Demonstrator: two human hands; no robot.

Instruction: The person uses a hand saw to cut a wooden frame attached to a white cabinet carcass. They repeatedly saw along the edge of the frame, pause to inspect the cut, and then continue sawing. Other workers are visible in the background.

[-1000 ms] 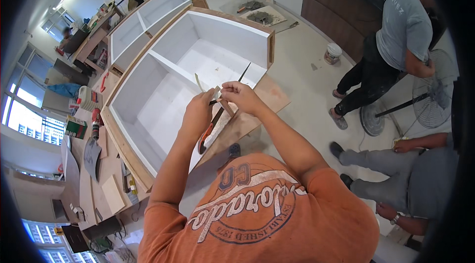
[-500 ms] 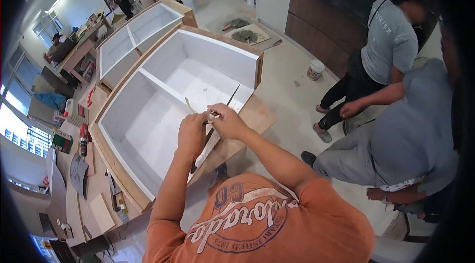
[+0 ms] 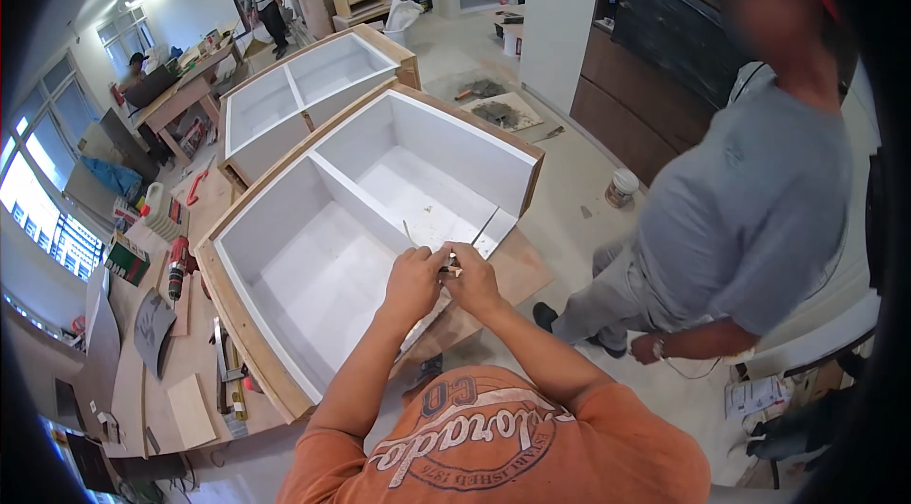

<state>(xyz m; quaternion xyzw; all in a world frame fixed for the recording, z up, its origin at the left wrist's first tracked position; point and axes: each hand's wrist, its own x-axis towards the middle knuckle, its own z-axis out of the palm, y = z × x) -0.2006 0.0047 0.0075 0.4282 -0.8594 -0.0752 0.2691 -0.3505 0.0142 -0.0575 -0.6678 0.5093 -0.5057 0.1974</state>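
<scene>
My left hand (image 3: 415,280) and my right hand (image 3: 473,281) meet over the near side of a white-lined wooden cabinet (image 3: 327,158), which lies with its open side up. Both hands are closed, fingertips pinched around a small pale piece (image 3: 453,267) whose kind I cannot make out. A thin light strip (image 3: 408,232) sticks up beside the left fingers. Just beyond the right hand, a narrow dark strip (image 3: 487,223) slants over the cabinet's near wall; whether a hand touches it is hidden. Small crumbs (image 3: 429,210) lie inside the cabinet.
A second cabinet (image 3: 275,115) lies behind. On the bench at left are a red drill (image 3: 177,267), a white jug (image 3: 161,210), a level (image 3: 228,366) and a wood board (image 3: 193,412). At right stands a person in grey (image 3: 735,210); a white bucket (image 3: 622,188) sits on the floor.
The view has shifted, so the cabinets sit further right and lower. My hands stay together at the near side. One person at right has left view; the other has moved and now stands more upright.
</scene>
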